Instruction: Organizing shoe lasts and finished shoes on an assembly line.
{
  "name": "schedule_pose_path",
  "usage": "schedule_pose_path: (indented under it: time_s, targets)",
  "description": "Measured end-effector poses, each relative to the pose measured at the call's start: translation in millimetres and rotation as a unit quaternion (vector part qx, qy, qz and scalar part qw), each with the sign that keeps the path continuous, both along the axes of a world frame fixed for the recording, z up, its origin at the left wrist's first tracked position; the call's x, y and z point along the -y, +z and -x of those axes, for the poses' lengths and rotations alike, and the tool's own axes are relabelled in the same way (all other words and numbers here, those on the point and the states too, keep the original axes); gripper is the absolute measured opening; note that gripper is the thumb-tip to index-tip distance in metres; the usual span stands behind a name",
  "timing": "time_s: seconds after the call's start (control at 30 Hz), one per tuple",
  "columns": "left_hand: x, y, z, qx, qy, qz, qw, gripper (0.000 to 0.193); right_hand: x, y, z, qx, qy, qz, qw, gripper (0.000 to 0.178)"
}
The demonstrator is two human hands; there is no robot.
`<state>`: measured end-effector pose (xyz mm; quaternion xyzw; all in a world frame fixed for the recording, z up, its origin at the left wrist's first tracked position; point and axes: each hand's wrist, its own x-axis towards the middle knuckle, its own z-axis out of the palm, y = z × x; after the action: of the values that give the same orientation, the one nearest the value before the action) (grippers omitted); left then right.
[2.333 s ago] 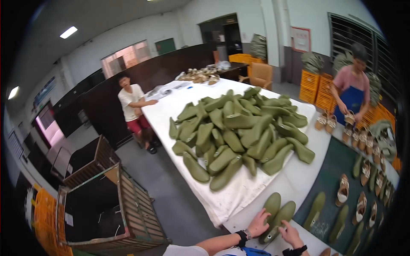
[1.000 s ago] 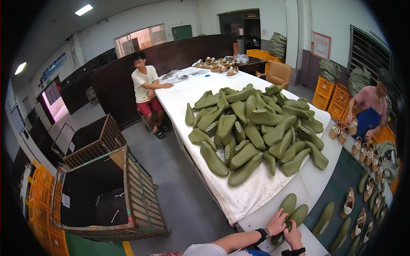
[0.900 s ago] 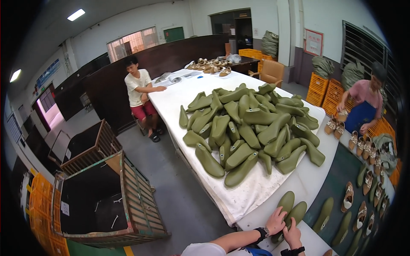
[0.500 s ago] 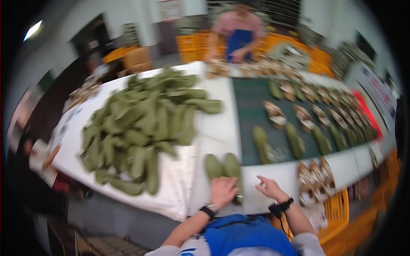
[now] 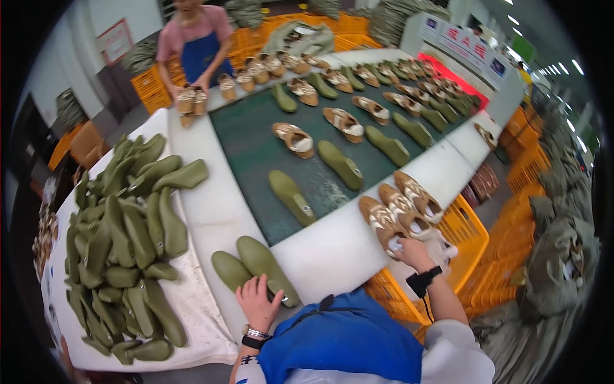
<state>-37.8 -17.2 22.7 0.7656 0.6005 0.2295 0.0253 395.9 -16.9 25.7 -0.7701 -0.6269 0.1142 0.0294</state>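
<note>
Two green shoe lasts (image 5: 263, 262) lie side by side on the white table edge in front of me. My left hand (image 5: 259, 304) rests at their near ends, fingers spread and touching them without a grip. Off to the right, my right hand (image 5: 416, 254) has its fingers at the heel opening of a brown-and-white woven shoe (image 5: 378, 219), the leftmost of three in a row. The fingertips are partly hidden inside the shoe, but they seem to pinch its heel. Beside it stand the middle shoe (image 5: 404, 210) and the right shoe (image 5: 419, 192).
A large heap of green lasts (image 5: 128, 221) covers the white cloth at left. Shoes and lasts stand in rows on the dark green belt (image 5: 246, 153). Orange crates (image 5: 470, 237) stand below the right edge. A co-worker (image 5: 195, 48) in a blue apron handles shoes at the far side.
The view has swung to the right. My right hand has moved from free above the table edge to the leftmost woven shoe. My left hand stays by the pair of lasts.
</note>
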Motion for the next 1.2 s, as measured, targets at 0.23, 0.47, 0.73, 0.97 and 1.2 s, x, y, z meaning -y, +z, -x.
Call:
schedule_pose_path:
  time_s: [0.23, 0.47, 0.73, 0.97, 1.2]
  targets:
    - [-7.4, -5.0, 0.6, -0.023, 0.014, 0.007, 1.0, 0.056, -12.3, 21.6, -8.7, -0.04, 0.114, 0.044, 0.992, 0.03]
    - [-4.3, 2.5, 3.2, -0.025, 0.035, 0.008, 0.999, 0.057, -54.5, 89.5, 64.9, -0.363, 0.069, -0.084, 0.925, 0.022]
    - [-0.8, 5.6, 3.2, 0.011, 0.035, 0.004, 0.999, 0.054, -138.5, 104.4, 155.0, -0.356, 0.196, -0.105, 0.908, 0.025]
    - [-5.0, 6.6, 5.4, 0.031, 0.031, 0.012, 0.999, 0.046, -275.2, 73.6, 212.6, -0.299, 0.203, -0.106, 0.926, 0.028]
    - [-7.5, 4.8, 7.6, 0.027, 0.042, 0.042, 0.998, 0.049, -365.0, -1.2, 279.6, -0.183, 0.17, -0.08, 0.965, 0.027]
